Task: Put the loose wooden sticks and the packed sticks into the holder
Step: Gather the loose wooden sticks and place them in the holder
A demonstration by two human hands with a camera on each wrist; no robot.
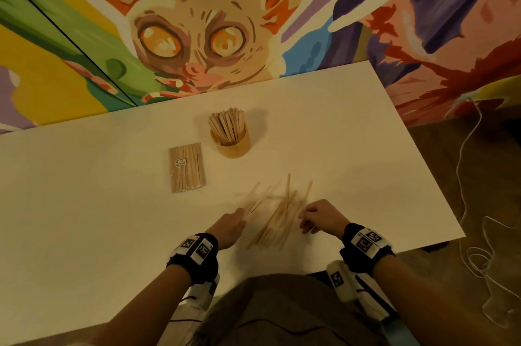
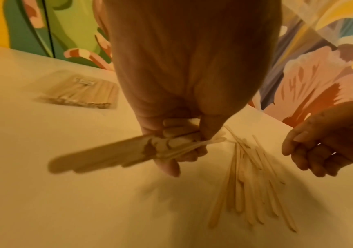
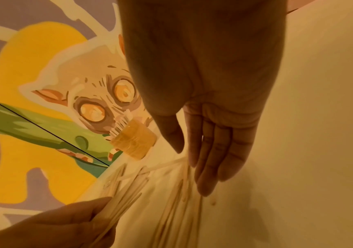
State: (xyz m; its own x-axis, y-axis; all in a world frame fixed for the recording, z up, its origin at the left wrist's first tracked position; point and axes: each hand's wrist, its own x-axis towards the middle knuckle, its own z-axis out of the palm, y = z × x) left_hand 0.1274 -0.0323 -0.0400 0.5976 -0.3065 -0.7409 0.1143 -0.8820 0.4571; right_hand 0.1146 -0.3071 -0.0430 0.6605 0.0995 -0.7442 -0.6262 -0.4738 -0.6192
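Both hands worked at the near table edge (image 1: pixel 423 242): the left hand (image 1: pixel 229 228) gripped a small bundle of wooden sticks (image 2: pixel 112 155), while the right hand (image 1: pixel 322 216) hovered with fingers relaxed beside the loose sticks (image 1: pixel 279 218) on the table. Farther off, the round wooden holder (image 1: pixel 232 145) stood already crowded with sticks, and the packed sticks (image 1: pixel 187 167) lay untouched just left of it. I judged the job partway done, with bare tabletop between pile and holder.
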